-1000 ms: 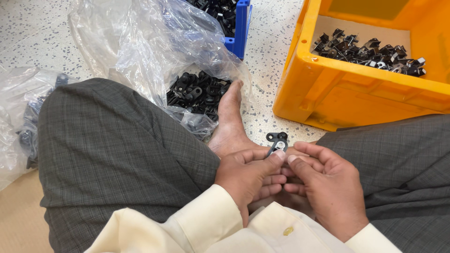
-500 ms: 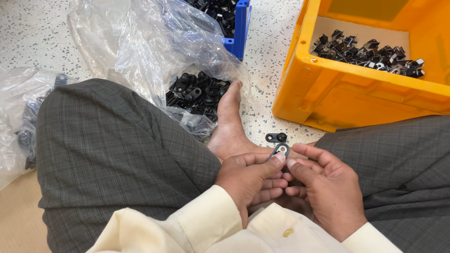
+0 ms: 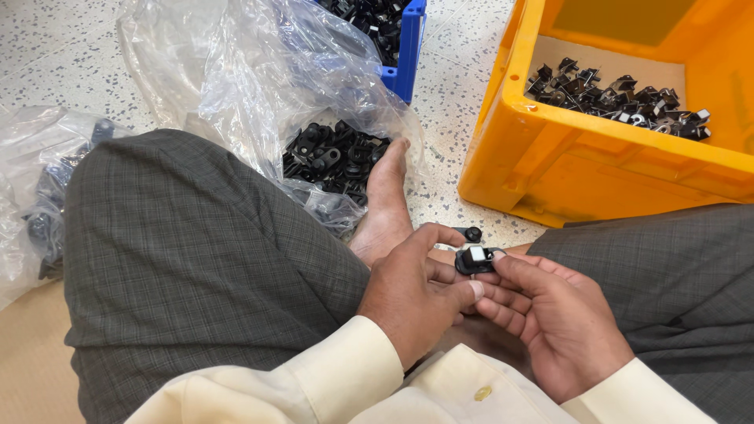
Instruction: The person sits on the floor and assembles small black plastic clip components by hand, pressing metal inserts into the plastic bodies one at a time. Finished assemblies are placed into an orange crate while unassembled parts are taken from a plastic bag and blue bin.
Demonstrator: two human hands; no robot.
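Just right of centre, low in the frame: a small black plastic clip [image 3: 475, 260], flat and rounded, with a pale square insert on its upper face, pinched between both hands. Right hand [image 3: 559, 326] below and to the right of it, thumb and forefinger closed on the near edge, other fingers loosely curled underneath. Left hand [image 3: 415, 294] to the left, forefinger arched over the clip's far end, thumb pressed flat along the right hand's fingers, so closed about the piece rather than spread. Cream shirt cuffs [image 3: 345, 369] at both wrists, smooth cloth with a small yellowish button.

Just above the clip, a second small black round piece [image 3: 472, 234] lying on the floor, apart from the fingers. Left of that, a bare foot [image 3: 385, 200] resting against a crumpled clear plastic bag [image 3: 236, 78], thin and glossy, with a heap of black moulded clips [image 3: 334, 157] inside. Grey checked woven trousers [image 3: 196, 267] filling the lower left and right edge.

Upper right: a hard orange plastic crate [image 3: 581, 169], smooth-walled, with a layer of similar dark parts. Top centre: a blue plastic bin [image 3: 410, 47] with more black pieces. Far left: another wrinkled clear bag [image 3: 39, 188]. Beneath everything, speckled pale terrazzo floor [image 3: 63, 47].
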